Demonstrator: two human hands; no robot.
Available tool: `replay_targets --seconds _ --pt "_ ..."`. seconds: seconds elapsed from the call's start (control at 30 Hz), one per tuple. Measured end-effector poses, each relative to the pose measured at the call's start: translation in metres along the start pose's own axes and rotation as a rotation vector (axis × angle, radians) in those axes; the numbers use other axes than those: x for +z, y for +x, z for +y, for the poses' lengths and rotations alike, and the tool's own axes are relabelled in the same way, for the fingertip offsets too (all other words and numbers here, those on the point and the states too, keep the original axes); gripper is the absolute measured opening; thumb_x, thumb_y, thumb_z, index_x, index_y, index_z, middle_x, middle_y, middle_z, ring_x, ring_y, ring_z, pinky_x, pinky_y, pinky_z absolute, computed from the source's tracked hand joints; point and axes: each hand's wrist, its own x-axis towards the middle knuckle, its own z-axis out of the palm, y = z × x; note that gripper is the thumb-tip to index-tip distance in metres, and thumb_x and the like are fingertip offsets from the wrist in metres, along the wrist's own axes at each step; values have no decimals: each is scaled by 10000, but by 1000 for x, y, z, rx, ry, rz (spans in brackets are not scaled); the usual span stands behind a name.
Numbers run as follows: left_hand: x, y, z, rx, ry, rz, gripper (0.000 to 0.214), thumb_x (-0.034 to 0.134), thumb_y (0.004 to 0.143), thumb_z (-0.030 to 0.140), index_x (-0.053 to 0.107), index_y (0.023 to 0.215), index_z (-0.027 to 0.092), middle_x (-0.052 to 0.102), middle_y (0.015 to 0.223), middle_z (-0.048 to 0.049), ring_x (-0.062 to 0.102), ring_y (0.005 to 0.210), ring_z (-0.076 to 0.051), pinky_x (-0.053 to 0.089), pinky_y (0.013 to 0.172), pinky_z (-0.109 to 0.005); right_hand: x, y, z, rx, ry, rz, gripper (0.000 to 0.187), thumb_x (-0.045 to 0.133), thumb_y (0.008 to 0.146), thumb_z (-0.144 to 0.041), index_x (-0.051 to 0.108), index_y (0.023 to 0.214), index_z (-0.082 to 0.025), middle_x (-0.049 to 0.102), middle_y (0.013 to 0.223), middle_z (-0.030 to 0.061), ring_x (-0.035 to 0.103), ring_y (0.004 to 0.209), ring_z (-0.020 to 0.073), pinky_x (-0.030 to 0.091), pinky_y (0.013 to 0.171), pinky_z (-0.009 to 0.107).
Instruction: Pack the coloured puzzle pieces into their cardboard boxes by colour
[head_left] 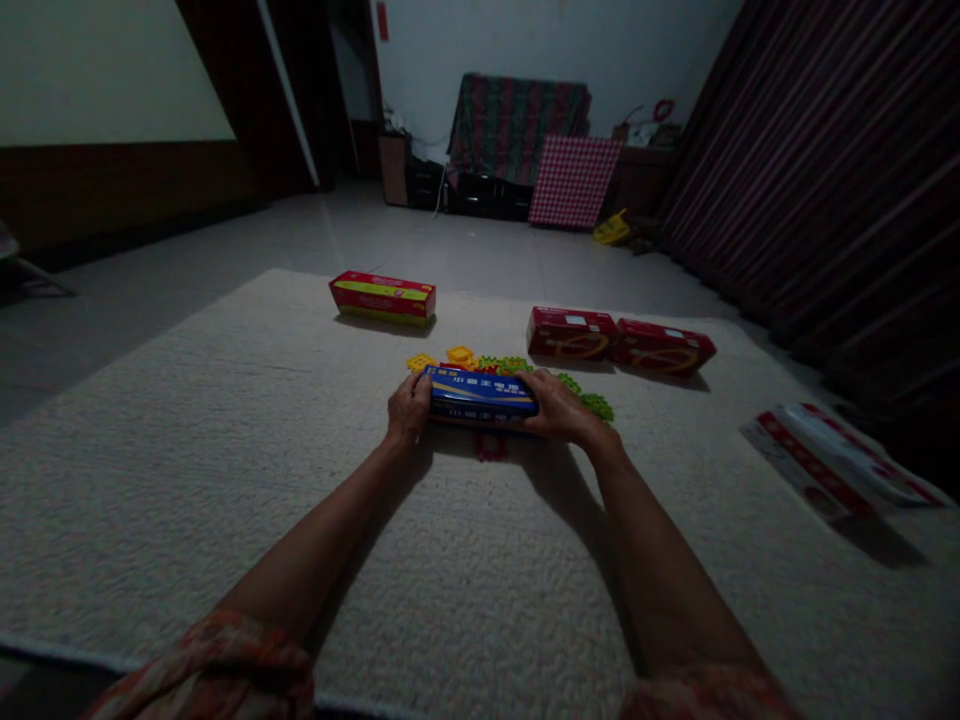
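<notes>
A long blue box (480, 392) with white lettering and a gold stripe is gripped at its two ends. My left hand (409, 408) is closed on its left end, and my right hand (559, 405) is closed on its right end. Just behind the box lie yellow plastic pieces (460, 355) and several green ones (598, 406), partly hidden by the box and my right hand. A red piece (491, 447) shows on the mat below the box's near edge. Whether the box touches the mat I cannot tell.
On the pale textured mat (225, 480) stand a red and yellow box (383, 298) at back left and two dark red boxes (571, 333), end to end, at back right. A white and red open package (840, 460) lies far right. Beyond are a cloth-covered cabinet (487, 190) and a curtain (817, 180).
</notes>
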Motion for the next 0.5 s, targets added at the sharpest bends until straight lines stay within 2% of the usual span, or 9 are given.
replay_targets --seconds 0.1,0.2,0.3,0.4,0.5 --pt "-4 -3 6 -27 48 29 364 554 916 481 764 1056 220 776 1116 -112 685 1080 -329 504 998 -470 -9 -8 -5 1 -23 4 705 825 778 -361 524 1401 -220 596 1279 148 584 1172 313 494 1014 464" --pt "-15 -14 11 -7 34 -47 403 570 901 516 769 1091 220 783 1108 -90 688 1062 -329 515 988 -462 -14 -29 -15 -6 -23 13 712 818 783 -364 514 1416 -244 601 1276 142 587 1160 315 498 1002 464" --pt "-23 -20 11 -3 -25 -100 383 620 875 512 780 1069 222 789 1092 -85 687 1070 -337 536 963 -442 -11 -42 -20 12 11 -7 696 807 786 -358 529 1413 -239 607 1268 144 596 1146 309 512 972 454" --pt "-22 -18 8 -7 -76 -102 375 663 856 488 772 1094 220 789 1085 -90 684 1088 -352 544 965 -460 0 -39 -12 21 50 5 724 799 772 -318 527 1435 -211 601 1297 156 587 1189 316 508 993 477" --pt "-14 -12 3 10 -127 -94 410 662 862 482 751 1162 217 778 1119 -108 685 1100 -362 550 973 -492 9 -28 3 -37 104 97 741 777 750 -246 527 1447 -209 556 1400 169 529 1308 330 443 1100 532"
